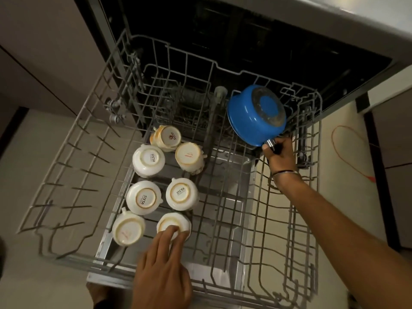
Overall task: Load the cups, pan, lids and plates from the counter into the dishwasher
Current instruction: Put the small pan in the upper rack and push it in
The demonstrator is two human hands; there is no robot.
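Note:
The grey wire dishwasher rack (225, 210) is pulled out over the open door. Several white cups stand upside down in its left-middle part, among them one near the front (172, 223) and one behind it (181, 194). My left hand (163, 266) reaches in from below and its fingertips rest on the base of the front cup. A blue pan (256, 114) lies tilted, bottom towards me, at the rack's far right. My right hand (279, 153) grips the pan's dark handle.
The dark dishwasher cavity (245, 41) opens behind the rack, under a pale counter edge (356, 21). Rows of upright tines (73, 166) fill the rack's left side. An orange cord (341, 150) lies on the floor at the right.

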